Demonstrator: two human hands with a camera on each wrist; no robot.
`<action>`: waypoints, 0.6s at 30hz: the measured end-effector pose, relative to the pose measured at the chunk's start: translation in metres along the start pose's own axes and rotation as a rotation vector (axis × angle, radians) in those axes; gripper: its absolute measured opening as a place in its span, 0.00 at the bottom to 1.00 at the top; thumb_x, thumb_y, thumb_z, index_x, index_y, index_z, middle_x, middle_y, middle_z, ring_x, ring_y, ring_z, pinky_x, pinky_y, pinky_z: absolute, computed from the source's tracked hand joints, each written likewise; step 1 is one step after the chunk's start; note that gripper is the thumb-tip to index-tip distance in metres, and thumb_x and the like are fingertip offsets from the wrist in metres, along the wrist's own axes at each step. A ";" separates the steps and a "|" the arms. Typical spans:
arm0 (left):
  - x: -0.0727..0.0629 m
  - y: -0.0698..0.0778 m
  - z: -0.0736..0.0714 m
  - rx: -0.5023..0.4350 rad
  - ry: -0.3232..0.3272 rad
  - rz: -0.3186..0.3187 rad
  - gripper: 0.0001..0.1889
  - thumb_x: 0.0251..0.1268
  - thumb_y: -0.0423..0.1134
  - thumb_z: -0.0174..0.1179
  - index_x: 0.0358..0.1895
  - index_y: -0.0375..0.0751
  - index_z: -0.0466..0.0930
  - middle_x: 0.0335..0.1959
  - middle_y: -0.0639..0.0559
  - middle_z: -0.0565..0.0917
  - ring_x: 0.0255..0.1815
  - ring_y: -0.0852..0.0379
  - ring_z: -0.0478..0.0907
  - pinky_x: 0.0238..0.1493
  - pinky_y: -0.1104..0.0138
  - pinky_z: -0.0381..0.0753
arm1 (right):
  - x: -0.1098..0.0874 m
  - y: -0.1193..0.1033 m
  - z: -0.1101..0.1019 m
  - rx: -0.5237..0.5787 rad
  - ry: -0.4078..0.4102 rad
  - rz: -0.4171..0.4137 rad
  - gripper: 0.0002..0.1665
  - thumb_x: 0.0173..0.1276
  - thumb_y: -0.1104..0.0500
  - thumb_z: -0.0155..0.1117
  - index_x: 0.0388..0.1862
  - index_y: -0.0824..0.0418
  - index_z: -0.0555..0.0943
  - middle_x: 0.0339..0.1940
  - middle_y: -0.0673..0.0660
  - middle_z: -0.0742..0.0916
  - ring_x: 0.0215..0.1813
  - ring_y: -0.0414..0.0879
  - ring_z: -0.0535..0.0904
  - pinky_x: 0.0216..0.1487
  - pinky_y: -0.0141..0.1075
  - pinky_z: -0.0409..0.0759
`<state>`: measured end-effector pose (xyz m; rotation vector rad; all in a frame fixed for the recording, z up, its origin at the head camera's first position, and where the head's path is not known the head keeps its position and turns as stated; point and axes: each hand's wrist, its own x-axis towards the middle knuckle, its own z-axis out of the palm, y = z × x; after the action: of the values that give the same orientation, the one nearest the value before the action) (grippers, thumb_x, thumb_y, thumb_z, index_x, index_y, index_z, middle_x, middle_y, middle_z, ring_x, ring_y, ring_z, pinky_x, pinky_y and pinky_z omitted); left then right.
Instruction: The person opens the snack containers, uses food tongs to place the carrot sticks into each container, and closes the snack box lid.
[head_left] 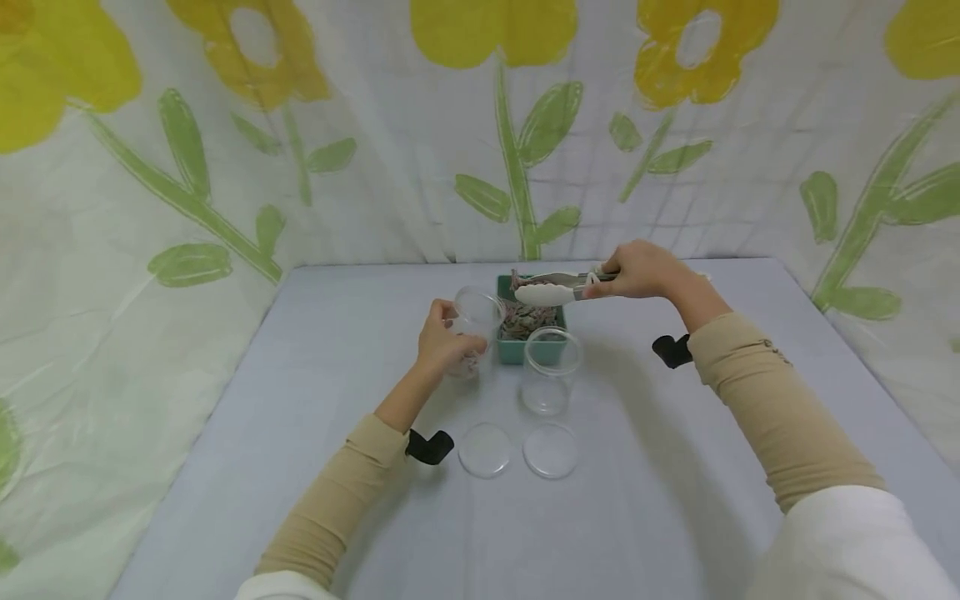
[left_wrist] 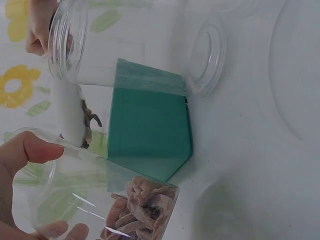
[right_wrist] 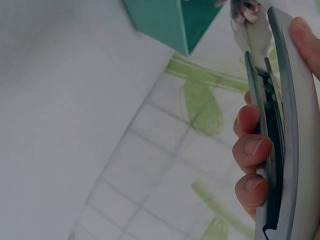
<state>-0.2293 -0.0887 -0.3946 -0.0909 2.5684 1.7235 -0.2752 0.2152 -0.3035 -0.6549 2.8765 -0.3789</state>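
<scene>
I watch remotely as R hand (head_left: 637,269) grips tongs (head_left: 547,294), axis L-R, tips left, L hand (head_left: 444,340) clamping clear cup (head_left: 480,321), mouth tilted R.

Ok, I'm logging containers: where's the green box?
In the head view, the green box is just right of the left hand, behind the standing clear cup.

No text, label, brand, number or sign can be read in any view; none is made out on the clear jars (head_left: 546,396), the round lids (head_left: 485,450), the green box (head_left: 512,353), the tongs (head_left: 546,295) or the flowered backdrop (head_left: 390,167).
</scene>
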 end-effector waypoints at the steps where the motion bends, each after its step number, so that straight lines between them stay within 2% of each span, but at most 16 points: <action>1: 0.000 0.001 0.000 0.007 -0.003 -0.003 0.33 0.44 0.32 0.70 0.56 0.40 0.63 0.64 0.40 0.69 0.69 0.41 0.63 0.62 0.45 0.69 | -0.002 -0.001 -0.003 0.007 0.011 -0.008 0.31 0.65 0.39 0.65 0.13 0.53 0.64 0.13 0.47 0.56 0.20 0.40 0.50 0.25 0.34 0.53; 7: 0.001 0.002 0.000 0.049 -0.019 -0.025 0.33 0.44 0.32 0.69 0.56 0.41 0.63 0.64 0.42 0.69 0.70 0.43 0.62 0.62 0.45 0.69 | -0.014 -0.010 -0.013 0.048 0.049 -0.035 0.27 0.64 0.41 0.67 0.15 0.57 0.74 0.12 0.47 0.58 0.18 0.40 0.52 0.24 0.33 0.55; 11: 0.000 0.001 0.001 0.052 -0.023 -0.033 0.34 0.43 0.32 0.68 0.57 0.40 0.63 0.65 0.42 0.69 0.70 0.43 0.62 0.61 0.47 0.70 | -0.015 -0.024 -0.017 0.062 0.050 -0.068 0.24 0.63 0.42 0.68 0.26 0.62 0.84 0.11 0.47 0.61 0.17 0.41 0.54 0.23 0.34 0.57; 13: -0.001 0.001 0.001 0.034 -0.029 -0.030 0.34 0.43 0.31 0.68 0.57 0.40 0.63 0.65 0.42 0.68 0.70 0.43 0.62 0.62 0.47 0.69 | -0.013 -0.031 -0.018 0.059 0.033 -0.092 0.26 0.63 0.41 0.68 0.37 0.66 0.87 0.10 0.48 0.68 0.16 0.41 0.58 0.24 0.35 0.62; 16: -0.003 -0.001 0.001 -0.006 -0.043 -0.008 0.34 0.43 0.31 0.68 0.58 0.40 0.62 0.65 0.40 0.67 0.69 0.42 0.62 0.63 0.48 0.68 | -0.010 -0.041 -0.019 0.034 0.003 -0.117 0.31 0.62 0.40 0.68 0.47 0.68 0.86 0.22 0.56 0.84 0.18 0.41 0.69 0.29 0.38 0.72; 18: -0.004 -0.002 0.001 -0.034 -0.053 0.019 0.35 0.43 0.30 0.68 0.58 0.39 0.63 0.65 0.39 0.67 0.68 0.41 0.64 0.63 0.49 0.69 | -0.009 -0.046 -0.020 0.012 -0.017 -0.127 0.33 0.63 0.40 0.68 0.53 0.68 0.83 0.34 0.62 0.88 0.20 0.43 0.73 0.35 0.41 0.75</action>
<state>-0.2254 -0.0884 -0.3968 -0.0215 2.5116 1.7517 -0.2529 0.1831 -0.2706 -0.8368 2.8223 -0.4051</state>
